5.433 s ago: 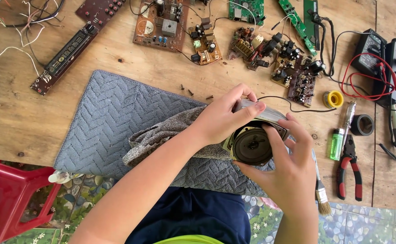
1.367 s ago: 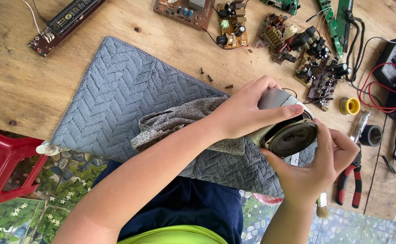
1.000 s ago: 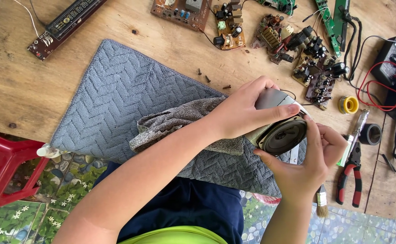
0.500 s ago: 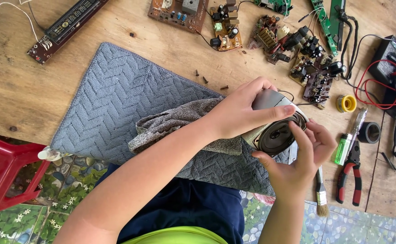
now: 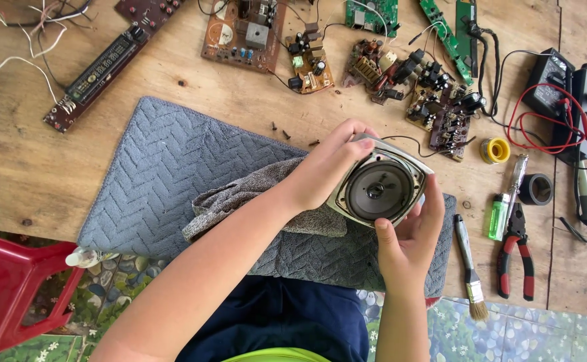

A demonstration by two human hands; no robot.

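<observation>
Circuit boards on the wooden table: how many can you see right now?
7, some cut off by the frame: long dark board upper left, dark board, brown board, small brown board, green board, component cluster, green strips upper right.

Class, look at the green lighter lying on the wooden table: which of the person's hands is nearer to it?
Right. The right hand supports the round grey speaker just left of the green lighter. The left hand grips the speaker's far edge, further left.
</observation>
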